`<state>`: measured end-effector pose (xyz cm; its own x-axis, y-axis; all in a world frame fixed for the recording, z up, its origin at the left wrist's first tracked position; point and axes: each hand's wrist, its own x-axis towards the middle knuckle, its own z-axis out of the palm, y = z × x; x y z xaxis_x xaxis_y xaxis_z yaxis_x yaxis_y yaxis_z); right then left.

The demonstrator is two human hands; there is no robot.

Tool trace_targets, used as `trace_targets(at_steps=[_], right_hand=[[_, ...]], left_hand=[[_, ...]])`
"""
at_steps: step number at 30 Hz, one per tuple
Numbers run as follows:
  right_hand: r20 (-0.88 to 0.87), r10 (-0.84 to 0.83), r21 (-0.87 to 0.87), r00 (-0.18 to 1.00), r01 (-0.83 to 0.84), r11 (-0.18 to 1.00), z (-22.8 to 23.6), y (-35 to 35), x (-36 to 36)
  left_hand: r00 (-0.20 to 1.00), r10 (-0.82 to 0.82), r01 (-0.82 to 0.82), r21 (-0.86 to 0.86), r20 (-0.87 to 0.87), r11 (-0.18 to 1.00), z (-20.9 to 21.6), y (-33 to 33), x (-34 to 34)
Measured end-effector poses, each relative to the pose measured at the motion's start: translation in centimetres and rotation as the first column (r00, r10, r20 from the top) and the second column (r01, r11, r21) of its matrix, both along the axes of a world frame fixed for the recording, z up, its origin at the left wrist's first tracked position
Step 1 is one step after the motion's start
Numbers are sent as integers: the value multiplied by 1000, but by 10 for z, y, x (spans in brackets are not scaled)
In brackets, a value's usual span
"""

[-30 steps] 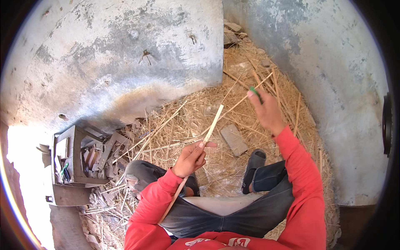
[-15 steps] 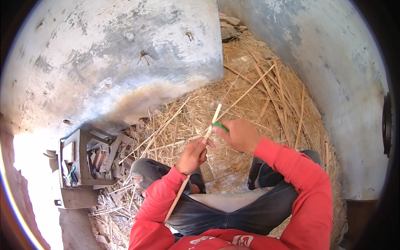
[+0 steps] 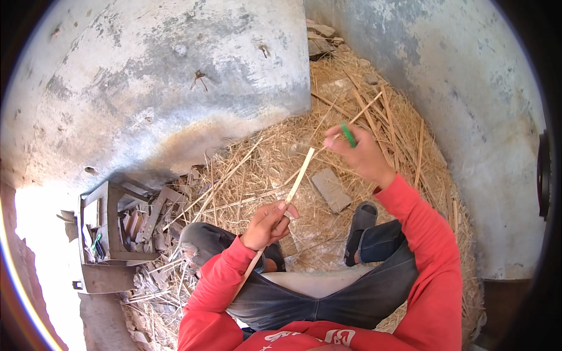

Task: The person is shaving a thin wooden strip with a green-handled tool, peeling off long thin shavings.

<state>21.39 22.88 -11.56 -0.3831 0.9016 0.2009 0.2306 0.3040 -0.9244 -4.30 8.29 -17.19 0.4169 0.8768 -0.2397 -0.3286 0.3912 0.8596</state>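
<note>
My left hand (image 3: pixel 268 226) is closed round a long, pale, flat strip of split wood or bamboo (image 3: pixel 301 174). The strip's upper end points up and away to the right, while its lower length runs back along my left forearm toward my lap. My right hand (image 3: pixel 367 157) is raised beyond and to the right of the strip's tip, apart from it. Its fingers are curled, with a small green-handled tool (image 3: pixel 349 135) in the grip; no blade can be made out.
A grey brick (image 3: pixel 331 190) lies on straw-like shavings (image 3: pixel 281 140) between my feet and the walls. Long wooden strips (image 3: pixel 389 126) are heaped at the far right. To the left stands a wooden frame box (image 3: pixel 111 234) with scraps beside it. A pale wall (image 3: pixel 175 70) closes the far side.
My right hand has moved up and to the right, off the strip, with the green-handled tool. The brick now shows. My left hand keeps the strip nearly in place.
</note>
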Motion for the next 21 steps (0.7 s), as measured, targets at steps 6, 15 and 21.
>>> trace_targets(at_steps=[6,15,21], right_hand=[[-163,158,-213,974,-191,958,-11,-31,-30],[-371,15,-513,928,-218,830,-7,-33,-30],[-133,57,-200,989,-83,976,-29,-31,-31]], left_hand=[[985,-54,74,-122,163,990,6,2,6],[877,-94,232,-245,470,941,-8,2,8],[981,77,-60,-98,180,993,12,1,21]])
